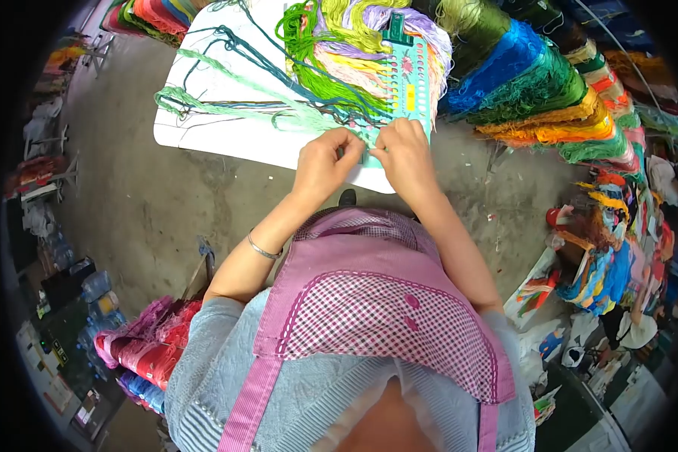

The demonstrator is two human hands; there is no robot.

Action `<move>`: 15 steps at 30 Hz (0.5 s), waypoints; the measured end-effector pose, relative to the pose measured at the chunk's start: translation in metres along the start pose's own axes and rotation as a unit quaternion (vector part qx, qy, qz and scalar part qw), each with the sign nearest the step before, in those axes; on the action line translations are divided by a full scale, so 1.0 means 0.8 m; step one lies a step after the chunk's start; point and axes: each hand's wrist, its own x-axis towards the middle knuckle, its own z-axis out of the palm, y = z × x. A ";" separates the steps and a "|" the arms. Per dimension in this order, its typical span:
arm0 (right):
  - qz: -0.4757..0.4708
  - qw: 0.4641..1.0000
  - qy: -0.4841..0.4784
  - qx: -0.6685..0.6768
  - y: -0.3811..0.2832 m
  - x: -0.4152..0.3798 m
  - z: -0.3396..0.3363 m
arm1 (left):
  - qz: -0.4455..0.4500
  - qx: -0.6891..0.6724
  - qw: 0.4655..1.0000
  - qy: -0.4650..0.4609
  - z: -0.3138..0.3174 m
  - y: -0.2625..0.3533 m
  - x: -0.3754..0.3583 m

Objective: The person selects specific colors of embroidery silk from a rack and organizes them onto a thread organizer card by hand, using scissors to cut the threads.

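Note:
My left hand (pixel 325 164) is closed in a pinch at the end of a pale green embroidery thread (pixel 241 84) bundle, which trails left across the white table. Close beside it, my right hand (pixel 408 160) pinches at the same spot, at the lower end of a teal card (pixel 410 83) with rows of holes. The fingertips nearly meet, and the thread between them is mostly hidden. Dark teal threads (pixel 260 56) and bright green threads (pixel 309 64) run to the card's left holes. A dark green clip (pixel 398 29) sits at its top.
The white tabletop (pixel 203 132) ends just in front of me. Lilac, yellow and pink skeins (pixel 346 38) lie beyond the card. Blue, green and orange hanks (pixel 535 90) hang at the right. Red and pink yarn (pixel 154 339) is at my lower left, above a concrete floor (pixel 128 173).

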 end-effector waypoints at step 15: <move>0.180 0.868 0.278 0.370 0.032 -0.093 -0.275 | -0.009 -0.179 0.961 -0.213 -0.050 0.020 0.039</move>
